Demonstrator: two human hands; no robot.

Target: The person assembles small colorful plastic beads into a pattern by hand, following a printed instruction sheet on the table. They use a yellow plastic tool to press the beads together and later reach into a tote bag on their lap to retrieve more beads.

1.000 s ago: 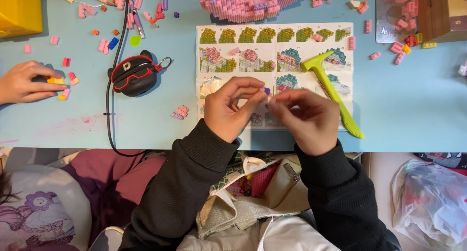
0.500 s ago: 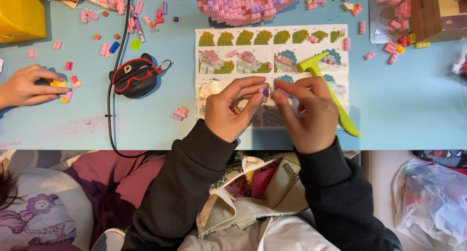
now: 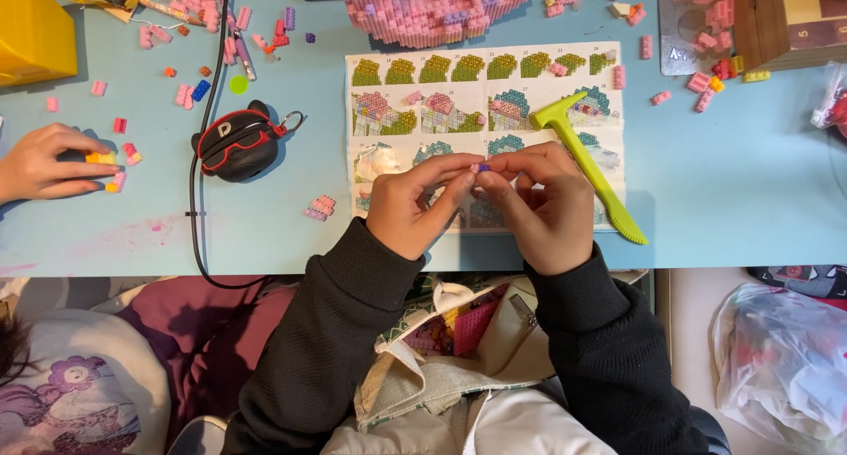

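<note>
- The light blue worktop (image 3: 750, 199) runs across the upper half of the head view, strewn with small pink building bricks along its far edge.
- A printed instruction sheet (image 3: 476, 85), showing rows of coloured build steps, lies flat in the middle of the worktop, partly under both hands.
- A large pink brick model (image 3: 432, 14) stands just beyond the sheet's far edge.
- A yellow box (image 3: 31, 32) sits at the far left corner, well apart from the hands.
- An open cloth bag (image 3: 441, 358) rests in the person's lap below the worktop's near edge, with pink pieces inside.
- A black round case with red trim (image 3: 238, 142) lies left of the sheet, beside a black cable (image 3: 196, 208).
- A lime green brick tool (image 3: 591, 168) lies slanted across the sheet's right side, just beside the right hand.
- Another person's hand (image 3: 44, 164) rests at the left edge on a few small bricks.
- The left hand (image 3: 410, 208) and the right hand (image 3: 538, 204) meet above the sheet's lower part, fingertips together.
- Each grip is narrow: thumb and forefinger of both hands pinch the same tiny purple brick (image 3: 483, 167), held between them just above the sheet.
- A small pink brick cluster (image 3: 319, 208) lies on the worktop left of the left hand, near but not touching it.
</note>
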